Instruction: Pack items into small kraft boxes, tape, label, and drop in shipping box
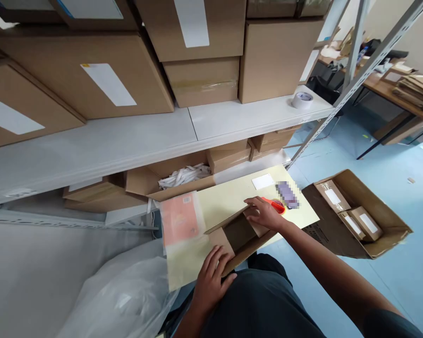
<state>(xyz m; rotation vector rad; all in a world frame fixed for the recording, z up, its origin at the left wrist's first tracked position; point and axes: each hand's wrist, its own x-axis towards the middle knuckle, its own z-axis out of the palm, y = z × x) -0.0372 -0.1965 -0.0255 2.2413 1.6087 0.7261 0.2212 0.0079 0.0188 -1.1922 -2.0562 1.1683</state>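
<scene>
Overhanging the yellow board at lower centre, the open carton looked liable to tip: the left hand lay on it with fingers splayed, and the right hand had its fingers curled over the far flap.

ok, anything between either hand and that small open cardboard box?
Nothing visible. The left hand grips the cardboard box at its near end; the right hand lies on its far flap. An orange tool sits just beyond the right hand, a pink packet left of the box.
</scene>
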